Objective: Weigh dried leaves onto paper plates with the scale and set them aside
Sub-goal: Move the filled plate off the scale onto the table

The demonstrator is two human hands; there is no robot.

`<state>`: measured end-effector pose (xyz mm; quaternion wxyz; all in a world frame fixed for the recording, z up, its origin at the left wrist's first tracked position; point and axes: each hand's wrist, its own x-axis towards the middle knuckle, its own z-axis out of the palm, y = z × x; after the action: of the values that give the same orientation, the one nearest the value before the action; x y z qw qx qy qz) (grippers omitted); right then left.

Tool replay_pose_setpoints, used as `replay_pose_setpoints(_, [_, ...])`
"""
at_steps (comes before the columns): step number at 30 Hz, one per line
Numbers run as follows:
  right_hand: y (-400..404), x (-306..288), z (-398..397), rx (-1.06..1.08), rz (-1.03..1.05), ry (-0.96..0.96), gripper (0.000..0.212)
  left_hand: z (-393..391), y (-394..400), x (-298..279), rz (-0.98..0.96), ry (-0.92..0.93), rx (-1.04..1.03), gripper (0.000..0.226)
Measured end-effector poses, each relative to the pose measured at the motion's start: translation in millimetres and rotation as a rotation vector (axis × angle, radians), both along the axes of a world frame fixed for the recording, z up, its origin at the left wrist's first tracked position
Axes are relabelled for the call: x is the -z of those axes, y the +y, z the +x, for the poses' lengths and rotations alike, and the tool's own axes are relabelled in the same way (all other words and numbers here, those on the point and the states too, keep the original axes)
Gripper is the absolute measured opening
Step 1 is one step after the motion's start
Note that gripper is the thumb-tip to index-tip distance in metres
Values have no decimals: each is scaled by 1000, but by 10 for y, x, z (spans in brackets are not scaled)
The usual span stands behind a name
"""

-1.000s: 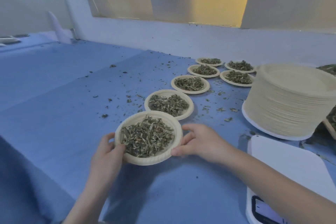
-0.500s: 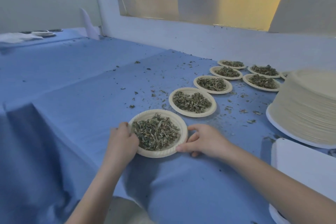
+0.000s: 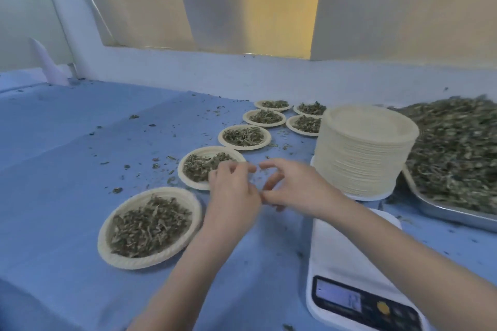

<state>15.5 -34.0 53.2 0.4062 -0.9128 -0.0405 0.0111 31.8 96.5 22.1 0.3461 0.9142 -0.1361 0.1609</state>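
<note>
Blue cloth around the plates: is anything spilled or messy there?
Yes. Loose leaf bits lie scattered on the cloth left of and between the filled plates, off any plate. Otherwise the plates sit in tidy rows.

nearest plate (image 3: 149, 227) lies flat on the blue cloth to my left, heaped with dried grey-green leaves. six more filled plates (image 3: 244, 136) lie beyond it in two rows running away toward the wall. a tall stack of empty plates (image 3: 363, 150) stands to the right of them. the white scale (image 3: 357, 271) lies in front of the stack, platform bare, display lit. a metal tray (image 3: 454, 212) of loose leaves (image 3: 457, 153) sits far right.
</note>
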Motion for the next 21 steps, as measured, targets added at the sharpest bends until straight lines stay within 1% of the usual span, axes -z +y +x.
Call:
replay_pose_setpoints(2, [-338,-198,-71,66,-87,-64,53,36,-383,-148,-39,-6,108,41])
replay_pose_setpoints(4, [-691,-421,-127,111,-226,-162,47,76,-745,-323,-72,1,176,38])
replay_pose_setpoints(7, [-1158,-725,-165,140,-342,-288,37,176,-1213,-585,-123,-28,228,34])
replay_pose_setpoints(9, [-1408,-816,-132,184,-445,-325,33,275,-1472,-718,-110,-36,235,33])
replay_pose_setpoints(11, [-1608,-815,-58,233,-518,-328,31,394,-1680,-781,-34,-16,221,34])
replay_pose_setpoints(16, [-1960,-689,168,363,-494,-298,27,638,-1980,-766,134,54,134,42])
replay_pose_setpoints(19, [-2129,-610,282,433,-580,-181,40,756,-1985,-749,149,105,98,49])
replay_pose_setpoints(21, [-2189,-582,321,492,-584,-93,50,847,-1953,-760,92,186,115,53])
